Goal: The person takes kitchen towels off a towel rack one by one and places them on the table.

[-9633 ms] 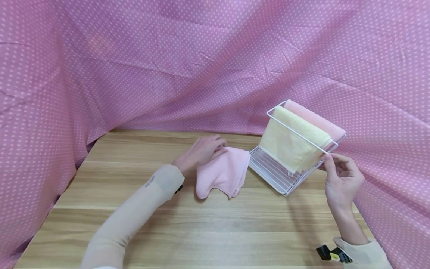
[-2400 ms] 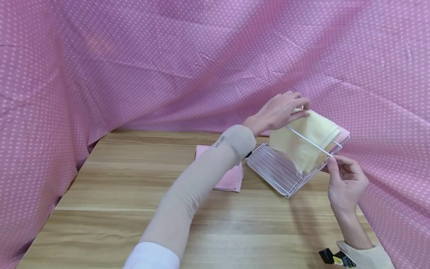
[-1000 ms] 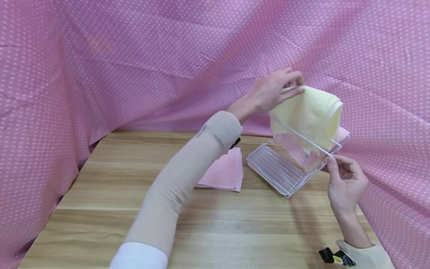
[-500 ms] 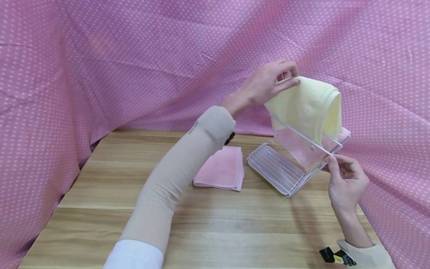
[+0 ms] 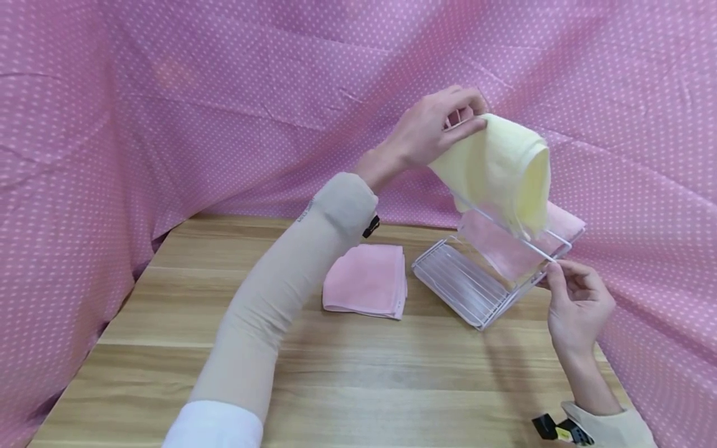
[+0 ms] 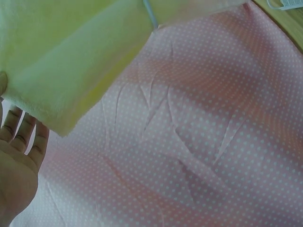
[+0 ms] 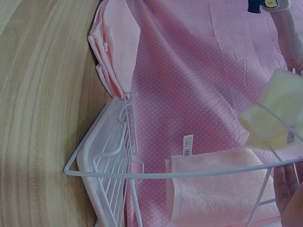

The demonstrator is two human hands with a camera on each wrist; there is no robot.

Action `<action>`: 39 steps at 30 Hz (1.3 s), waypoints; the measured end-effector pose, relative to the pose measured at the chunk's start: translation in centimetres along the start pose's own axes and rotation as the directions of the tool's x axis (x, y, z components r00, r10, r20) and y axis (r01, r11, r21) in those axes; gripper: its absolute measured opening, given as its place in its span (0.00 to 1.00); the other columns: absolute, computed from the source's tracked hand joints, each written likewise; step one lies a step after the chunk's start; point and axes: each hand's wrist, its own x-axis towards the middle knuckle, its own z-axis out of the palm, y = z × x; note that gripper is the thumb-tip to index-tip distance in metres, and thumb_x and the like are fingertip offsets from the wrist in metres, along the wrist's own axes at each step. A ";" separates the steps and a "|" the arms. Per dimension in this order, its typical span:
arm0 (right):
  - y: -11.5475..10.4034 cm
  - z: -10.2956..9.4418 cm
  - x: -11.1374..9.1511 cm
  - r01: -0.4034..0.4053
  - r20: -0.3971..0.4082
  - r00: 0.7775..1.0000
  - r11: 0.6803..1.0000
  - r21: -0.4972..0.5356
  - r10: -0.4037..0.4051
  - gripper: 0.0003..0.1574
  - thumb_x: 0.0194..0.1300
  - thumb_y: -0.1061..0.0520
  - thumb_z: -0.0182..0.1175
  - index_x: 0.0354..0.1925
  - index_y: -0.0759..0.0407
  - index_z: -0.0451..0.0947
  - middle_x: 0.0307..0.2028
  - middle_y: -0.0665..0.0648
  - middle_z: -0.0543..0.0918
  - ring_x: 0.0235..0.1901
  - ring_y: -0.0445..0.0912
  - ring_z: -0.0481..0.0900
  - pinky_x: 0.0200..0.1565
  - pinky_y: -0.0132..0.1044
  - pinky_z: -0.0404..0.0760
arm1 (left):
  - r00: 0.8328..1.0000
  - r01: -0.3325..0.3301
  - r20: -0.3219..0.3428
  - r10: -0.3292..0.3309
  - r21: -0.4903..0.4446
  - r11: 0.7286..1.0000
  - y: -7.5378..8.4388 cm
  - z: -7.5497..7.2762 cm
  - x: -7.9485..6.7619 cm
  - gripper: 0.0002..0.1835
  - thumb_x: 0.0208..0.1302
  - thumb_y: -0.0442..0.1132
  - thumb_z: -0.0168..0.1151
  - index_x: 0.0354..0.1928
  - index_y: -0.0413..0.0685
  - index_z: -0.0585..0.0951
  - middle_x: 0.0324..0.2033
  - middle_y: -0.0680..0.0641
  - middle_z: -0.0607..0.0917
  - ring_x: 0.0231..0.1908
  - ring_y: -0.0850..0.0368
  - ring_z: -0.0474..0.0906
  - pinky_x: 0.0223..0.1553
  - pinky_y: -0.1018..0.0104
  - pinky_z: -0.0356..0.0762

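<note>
My left hand [image 5: 428, 127] pinches a folded yellow towel [image 5: 498, 168] by its upper fold and holds it up over the white wire rack [image 5: 460, 283]. The towel hangs down, its lower edge overlapping the rack's top bars in the head view. Thumb and fingers of my right hand [image 5: 579, 305] pinch the rack's upper wire at its right corner. Behind that wire a pink towel [image 7: 218, 184] with a white tag hangs on the rack. A second pink towel [image 5: 366, 283] lies folded on the wooden table, left of the rack.
A clear tray [image 7: 90, 165] sits in the rack's base. The wooden table [image 5: 358, 386] reaches back to a pink dotted curtain [image 5: 280, 112], which also hangs along both sides. The rack stands near the table's right back edge.
Earlier, my left hand was at the pink towel on the table. Since then it has lifted the yellow towel off the rack, moving up and leftward. My right hand stays on the wire.
</note>
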 end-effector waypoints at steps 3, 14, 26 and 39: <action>0.0 0.0 0.0 0.002 0.002 1.000 1.000 -0.010 -0.002 0.05 0.65 0.80 0.61 0.40 0.82 0.81 0.29 0.60 0.88 0.26 0.45 0.89 0.35 0.31 0.89 | 0.999 -0.009 -0.033 0.009 -0.007 1.000 -0.2 -0.5 -0.3 0.12 0.81 0.49 0.57 0.54 0.52 0.82 0.47 0.52 0.84 0.47 0.63 0.79 0.50 0.77 0.76; -0.1 0.0 0.0 0.024 0.038 0.999 0.999 -0.040 -0.022 0.06 0.66 0.78 0.63 0.41 0.83 0.80 0.30 0.60 0.88 0.27 0.44 0.89 0.36 0.31 0.89 | 0.997 -0.024 -0.070 0.025 0.007 1.000 0.0 -2.5 -1.5 0.13 0.81 0.47 0.57 0.55 0.48 0.82 0.45 0.51 0.83 0.46 0.62 0.80 0.49 0.75 0.78; 0.0 0.0 -0.1 0.010 0.005 1.000 1.000 -0.024 -0.010 0.04 0.66 0.80 0.61 0.40 0.81 0.81 0.30 0.60 0.88 0.27 0.44 0.88 0.35 0.31 0.89 | 0.984 -0.102 -0.147 0.096 -0.036 0.994 0.2 -4.0 -3.2 0.11 0.79 0.43 0.60 0.50 0.43 0.84 0.40 0.50 0.81 0.42 0.61 0.78 0.47 0.73 0.79; -0.1 0.0 -0.3 0.012 0.012 1.000 0.999 -0.034 -0.011 0.05 0.66 0.80 0.61 0.40 0.81 0.81 0.30 0.60 0.88 0.27 0.44 0.88 0.36 0.30 0.89 | 0.989 -0.062 -0.133 0.067 0.043 0.997 -0.6 -5.9 -5.1 0.12 0.79 0.45 0.61 0.49 0.43 0.84 0.40 0.48 0.82 0.42 0.58 0.76 0.48 0.71 0.74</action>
